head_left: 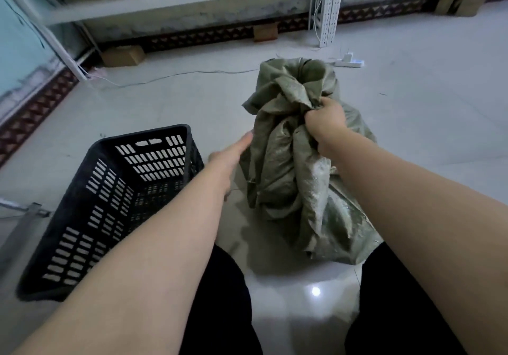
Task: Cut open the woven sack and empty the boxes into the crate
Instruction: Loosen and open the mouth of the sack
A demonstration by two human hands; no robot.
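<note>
Two grips are on the olive-green woven plastic sack [291,178], which stands slumped on the pale glossy tiled floor [412,107] in front of the person's dark-trousered knees and just to the right of the black slotted plastic crate [143,133]. The right grip [325,123] is closed tight round a bunched fistful of cloth at the sack's gathered neck, fingers curled into the folds. The left grip [231,156] is stretched out, the fingers that show held straight, laid against the sack's left flank and pinching nothing. The crate sits on the floor beside the left forearm, mouth up. The sack looks soft and limp in its upper half, all creases and loose folds, so that part will likely collapse and give little purchase for steering. The lower half bulges fuller, and the boxes probably lie there, though none can be seen through the weave. Woven plastic of this kind tends to be slick and tough, so a flat palm may slide on it while a twisted handful should hold. The weight is probably moderate and bottom-heavy. For cutting, the neck just under the right fist seems the place to pull taut. For tipping, one grip at the neck and the other low under the bulge would likely control it best. No blade is in view
</note>
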